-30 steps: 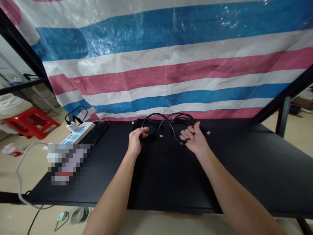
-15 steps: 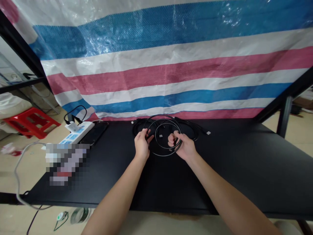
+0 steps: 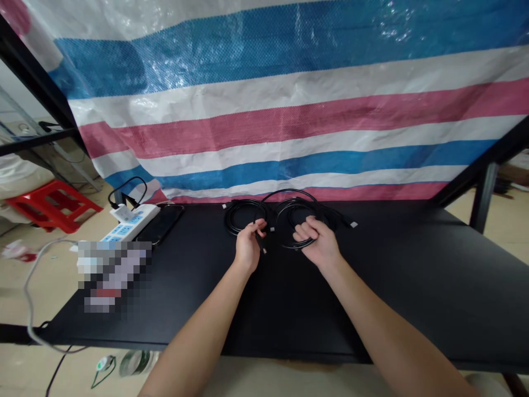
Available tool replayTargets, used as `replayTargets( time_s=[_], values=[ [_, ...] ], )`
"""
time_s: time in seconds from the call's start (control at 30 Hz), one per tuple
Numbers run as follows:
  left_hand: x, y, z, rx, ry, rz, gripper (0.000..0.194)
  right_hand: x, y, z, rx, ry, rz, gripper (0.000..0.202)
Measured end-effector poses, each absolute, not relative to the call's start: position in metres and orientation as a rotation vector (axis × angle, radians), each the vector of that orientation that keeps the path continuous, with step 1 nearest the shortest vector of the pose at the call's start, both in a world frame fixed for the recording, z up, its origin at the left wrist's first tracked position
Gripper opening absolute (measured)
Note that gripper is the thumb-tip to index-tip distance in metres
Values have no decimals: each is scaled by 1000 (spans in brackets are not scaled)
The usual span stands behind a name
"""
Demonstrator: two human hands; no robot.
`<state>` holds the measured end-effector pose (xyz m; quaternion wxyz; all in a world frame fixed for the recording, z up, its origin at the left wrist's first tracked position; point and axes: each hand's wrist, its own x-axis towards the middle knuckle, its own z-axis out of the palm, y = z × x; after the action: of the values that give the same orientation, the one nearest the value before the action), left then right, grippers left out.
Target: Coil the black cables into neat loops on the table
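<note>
Several loops of thin, glossy black cable (image 3: 285,246) arc between the hands (image 3: 318,237).

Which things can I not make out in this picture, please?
Head: near end of power strip, hidden by pixelation.
Head: black cable inside right hand, hidden by curled fingers.
Head: cable connector near left hand, too small to identify.
Head: striped sheet, cut off by top edge.
</note>
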<state>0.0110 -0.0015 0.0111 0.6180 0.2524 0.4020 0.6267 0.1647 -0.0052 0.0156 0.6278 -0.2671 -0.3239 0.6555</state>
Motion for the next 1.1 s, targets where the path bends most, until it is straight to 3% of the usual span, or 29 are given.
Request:
replayTargets(
  time_s=[0.17,0.33,0.43,0.7,0.87,0.97,1.1],
  values=[
    [15,-10,11,817,829,1088,17,184,-8,23,-548,-750,1465,48],
    [15,-12,12,711,857,847,51,181,-13,22,-471,-817,1619,53],
    [15,-11,15,683,913,784,49,177,-15,22,-411,-857,1698,56],
    [23,-19,16,683,800,917,21,171,-7,18,-693,-914,1509,54],
    [21,-16,17,632,763,1104,37,163,-1,11,-1158,-995,1056,45],
    [15,-11,21,537,754,1258,47,157,-4,14,-1229,-1012,1126,44],
    [8,-8,28,404,765,1170,52,153,-7,19,-1210,-960,1278,44]
  ],
)
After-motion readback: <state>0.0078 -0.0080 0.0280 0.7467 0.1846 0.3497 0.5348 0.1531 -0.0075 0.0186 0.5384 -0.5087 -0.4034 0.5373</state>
